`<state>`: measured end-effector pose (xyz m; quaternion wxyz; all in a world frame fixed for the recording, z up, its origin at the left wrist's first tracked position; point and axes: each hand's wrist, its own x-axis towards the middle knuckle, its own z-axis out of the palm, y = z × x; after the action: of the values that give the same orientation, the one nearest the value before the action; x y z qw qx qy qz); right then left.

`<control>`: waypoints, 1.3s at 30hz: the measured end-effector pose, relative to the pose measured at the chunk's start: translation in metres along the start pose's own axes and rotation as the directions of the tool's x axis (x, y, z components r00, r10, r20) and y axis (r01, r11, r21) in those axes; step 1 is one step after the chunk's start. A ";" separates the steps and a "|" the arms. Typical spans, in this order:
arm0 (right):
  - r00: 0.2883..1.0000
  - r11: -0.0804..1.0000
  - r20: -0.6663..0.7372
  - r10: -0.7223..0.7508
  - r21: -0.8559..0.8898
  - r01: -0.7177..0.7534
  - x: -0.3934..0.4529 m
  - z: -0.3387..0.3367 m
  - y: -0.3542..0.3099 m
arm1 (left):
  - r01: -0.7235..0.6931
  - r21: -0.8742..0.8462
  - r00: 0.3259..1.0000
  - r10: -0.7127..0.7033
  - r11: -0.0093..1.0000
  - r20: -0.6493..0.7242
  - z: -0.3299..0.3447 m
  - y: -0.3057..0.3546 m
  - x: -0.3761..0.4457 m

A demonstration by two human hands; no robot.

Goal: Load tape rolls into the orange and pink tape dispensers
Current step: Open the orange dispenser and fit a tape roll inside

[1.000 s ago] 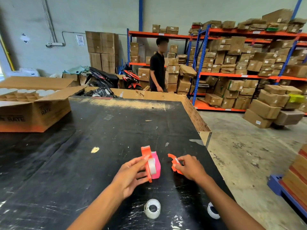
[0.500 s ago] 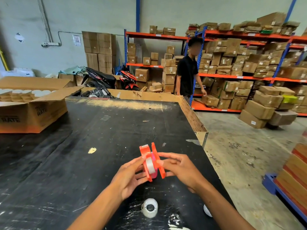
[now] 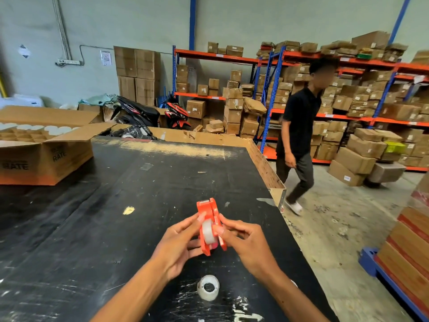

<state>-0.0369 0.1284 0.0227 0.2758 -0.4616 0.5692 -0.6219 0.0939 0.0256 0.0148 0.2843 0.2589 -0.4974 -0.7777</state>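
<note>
One orange tape dispenser (image 3: 210,225) is held upright above the black table (image 3: 130,205), near its right edge, with one clear tape roll (image 3: 207,232) seated between its two orange side plates; a sliver of pink shows at the bottom. The left hand (image 3: 180,246) pinches the dispenser's left plate, thumb tip on the upper rim. The right hand (image 3: 247,246) clamps the right plate, thumb pressing beside the roll. A second, loose tape roll (image 3: 208,287) lies on the table just below the hands, hollow core facing up. A white sliver by the right wrist may be another roll, but I cannot tell.

To the far left one open cardboard box (image 3: 46,156) sits on the table, its side printed with "RATE"; white round tops show in its dividers. Beyond the table's right corner one person in black clothes (image 3: 299,135) strides across the concrete floor. Behind stand blue-and-orange shelves (image 3: 269,94) stacked with cartons, whose labels are too small to read.
</note>
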 end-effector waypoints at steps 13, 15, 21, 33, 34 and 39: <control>0.993 0.994 -0.037 -0.108 -0.002 0.108 -0.005 0.022 -0.007 | -0.134 0.134 0.991 0.136 0.982 -0.003 0.002 0.011 -0.012; 0.992 0.993 -0.045 -0.115 -0.020 0.115 -0.002 0.021 -0.009 | -0.136 0.135 0.991 0.136 0.981 0.009 0.001 0.012 -0.011; 0.990 0.990 -0.062 -0.130 -0.054 0.127 -0.002 0.024 -0.004 | -0.148 0.178 0.989 0.144 0.973 0.035 0.000 0.018 -0.013; 0.998 0.996 0.067 -0.021 -0.089 0.027 0.006 0.018 -0.002 | -0.115 0.208 0.987 0.135 0.971 -0.082 -0.008 0.006 -0.013; 0.997 0.996 0.067 -0.025 -0.083 0.031 0.005 0.019 0.000 | -0.109 0.211 0.988 0.129 0.971 -0.081 -0.009 0.005 -0.013; 0.999 0.993 0.049 -0.014 -0.113 0.020 0.016 0.014 0.005 | -0.115 0.227 0.987 0.137 0.967 -0.086 -0.013 0.004 -0.018</control>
<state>-0.0318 0.1073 0.0213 0.2575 -0.4962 0.5928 -0.5797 0.1162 0.0286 0.0154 0.3274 0.2957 -0.5812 -0.6838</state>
